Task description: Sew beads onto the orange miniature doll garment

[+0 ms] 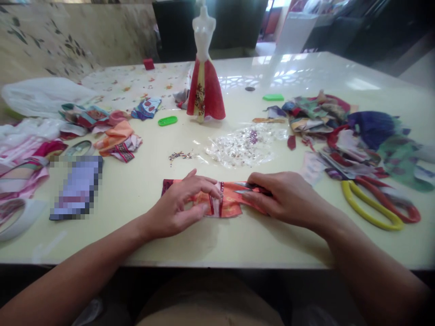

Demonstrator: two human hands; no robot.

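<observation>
An orange patterned strip of fabric (231, 203), with a pale band edged in dark red, lies flat near the table's front. My left hand (185, 199) rests over its left part, fingers spread and fingertips touching the cloth. Above the strip's right end, my right hand (277, 192) is closed on a small pointed metal tool (243, 191). The tool's tips point left over the cloth; most of its body is hidden in the fingers, so its exact kind cannot be told. Part of the strip is hidden under both hands.
Behind stands a white dress form (203, 38) in a red and yellow skirt (214, 97). Small beads (181, 155) lie beside a clear plastic sheet (234, 149). Fabric scraps (326, 120), yellow-and-red-handled scissors (370, 213), a tape roll (25, 219) and a green tray (167, 121) surround them.
</observation>
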